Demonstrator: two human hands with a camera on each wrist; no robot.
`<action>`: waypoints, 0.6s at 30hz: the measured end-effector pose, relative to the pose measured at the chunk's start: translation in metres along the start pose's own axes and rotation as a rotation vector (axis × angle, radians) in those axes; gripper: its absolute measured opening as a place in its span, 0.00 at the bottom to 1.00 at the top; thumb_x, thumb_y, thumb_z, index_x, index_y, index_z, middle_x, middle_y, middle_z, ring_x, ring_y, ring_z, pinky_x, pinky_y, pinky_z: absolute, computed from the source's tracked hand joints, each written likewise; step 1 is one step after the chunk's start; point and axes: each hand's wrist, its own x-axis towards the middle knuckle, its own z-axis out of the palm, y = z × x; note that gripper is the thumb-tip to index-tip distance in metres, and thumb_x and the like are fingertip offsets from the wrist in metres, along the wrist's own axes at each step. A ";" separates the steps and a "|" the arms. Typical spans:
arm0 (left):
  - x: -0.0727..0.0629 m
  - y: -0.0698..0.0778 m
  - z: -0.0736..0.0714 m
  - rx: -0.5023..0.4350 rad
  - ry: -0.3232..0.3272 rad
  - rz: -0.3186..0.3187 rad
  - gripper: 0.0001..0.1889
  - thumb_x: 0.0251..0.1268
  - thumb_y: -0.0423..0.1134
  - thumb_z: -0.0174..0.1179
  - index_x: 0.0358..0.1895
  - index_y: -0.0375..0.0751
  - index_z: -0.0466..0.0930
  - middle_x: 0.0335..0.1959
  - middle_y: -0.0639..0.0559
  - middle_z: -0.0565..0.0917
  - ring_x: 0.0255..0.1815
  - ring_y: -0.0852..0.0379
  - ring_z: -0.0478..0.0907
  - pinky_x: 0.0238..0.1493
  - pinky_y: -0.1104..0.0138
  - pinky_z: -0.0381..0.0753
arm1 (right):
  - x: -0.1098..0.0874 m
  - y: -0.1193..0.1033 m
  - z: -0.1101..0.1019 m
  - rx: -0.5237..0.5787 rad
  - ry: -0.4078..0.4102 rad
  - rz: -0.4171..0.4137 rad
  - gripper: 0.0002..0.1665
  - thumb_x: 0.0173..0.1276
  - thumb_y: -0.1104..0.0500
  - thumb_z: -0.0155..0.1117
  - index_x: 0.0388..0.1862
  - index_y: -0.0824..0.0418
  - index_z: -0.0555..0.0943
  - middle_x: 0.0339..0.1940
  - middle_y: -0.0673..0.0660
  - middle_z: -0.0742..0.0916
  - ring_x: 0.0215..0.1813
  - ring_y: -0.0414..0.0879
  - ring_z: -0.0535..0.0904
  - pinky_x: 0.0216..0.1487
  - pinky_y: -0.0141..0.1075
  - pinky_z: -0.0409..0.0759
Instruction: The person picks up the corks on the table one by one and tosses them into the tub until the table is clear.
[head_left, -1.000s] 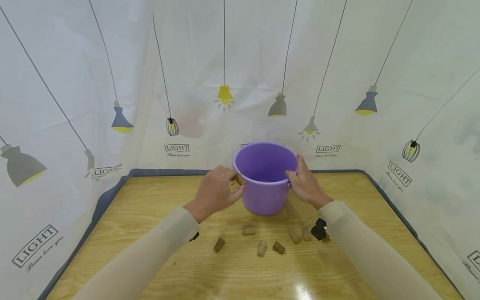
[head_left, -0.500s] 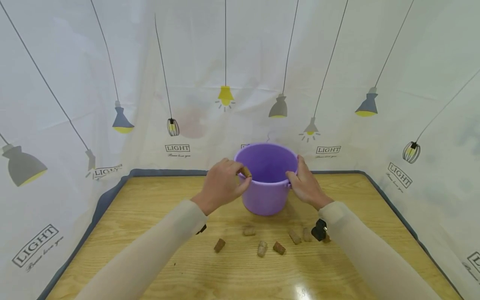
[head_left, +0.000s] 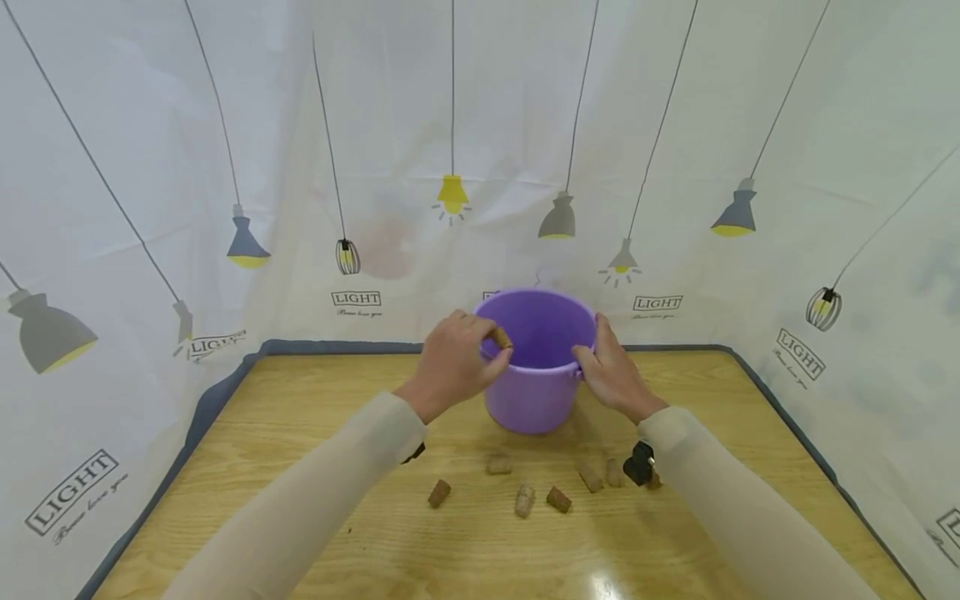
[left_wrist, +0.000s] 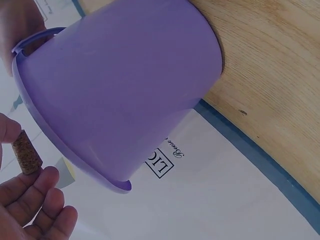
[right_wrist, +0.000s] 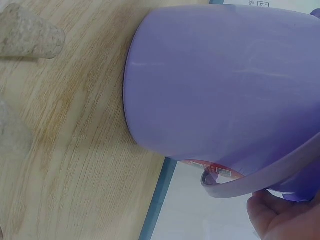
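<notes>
A purple bucket (head_left: 528, 402) stands upright on the wooden table. My left hand (head_left: 454, 367) pinches a brown cork (head_left: 501, 338) between thumb and fingers at the bucket's left rim. The left wrist view shows the cork (left_wrist: 27, 153) at the fingertips, just beyond the rim. With my right hand (head_left: 617, 372) I grip the right side of the rim, thumb toward the inside. In the right wrist view, the bucket's handle (right_wrist: 260, 179) hangs beside that hand. Several corks (head_left: 525, 501) lie scattered in front of the bucket. Its inner bottom is hidden.
Behind the table (head_left: 315, 400) and along both sides hangs a pale cloth (head_left: 420, 108) printed with lamps. A dark blue edge (head_left: 337, 347) borders the tabletop. A dark cork (head_left: 439, 493) lies nearest the left sleeve; another is partly covered by the right wrist camera (head_left: 639, 463).
My left hand has moved right and slightly up with the cork, from outside the bucket's left wall to the rim's opening. The right hand keeps its grip, and the bucket stays in place.
</notes>
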 end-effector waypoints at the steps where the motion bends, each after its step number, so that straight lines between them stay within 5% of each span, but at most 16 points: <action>1: 0.001 0.000 0.001 0.004 0.002 0.003 0.03 0.64 0.42 0.67 0.34 0.48 0.86 0.32 0.55 0.87 0.32 0.58 0.75 0.36 0.67 0.76 | 0.000 0.000 0.000 0.001 -0.001 -0.001 0.48 0.80 0.48 0.44 0.84 0.65 0.32 0.82 0.71 0.57 0.81 0.64 0.56 0.79 0.58 0.53; 18: 0.018 0.004 0.007 0.054 -0.028 -0.030 0.05 0.67 0.44 0.66 0.36 0.48 0.87 0.34 0.58 0.88 0.33 0.56 0.74 0.38 0.66 0.74 | 0.001 0.002 0.001 0.001 0.012 -0.019 0.48 0.80 0.49 0.44 0.84 0.65 0.35 0.79 0.72 0.63 0.78 0.63 0.62 0.77 0.59 0.58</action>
